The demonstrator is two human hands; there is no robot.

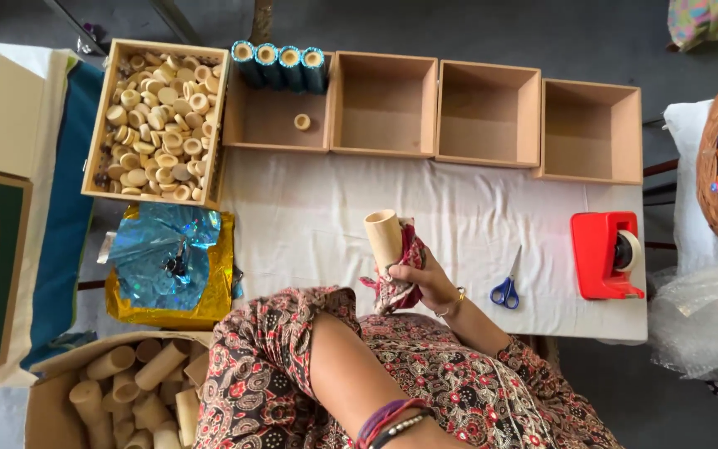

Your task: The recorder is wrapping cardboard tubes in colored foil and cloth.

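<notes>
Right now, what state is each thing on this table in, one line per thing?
Cardboard tube: upright, held in the right hand with a patterned cloth.
Left hand: out of view.
Scissors: lying flat, closed.
Tape dispenser: loaded with a roll.
Left box: full of caps.
Second box: one cap, four wrapped tubes on the rim.
Other three boxes: empty.

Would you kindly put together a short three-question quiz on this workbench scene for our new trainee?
1. True or false: the scissors have red handles.
2. How many blue-wrapped tubes stand in the wooden box?
3. The right hand holds a cardboard tube with: A) patterned cloth, B) foil sheet, C) tape dispenser?

Key: 1 false, they are blue; 2 four; 3 A.
</notes>
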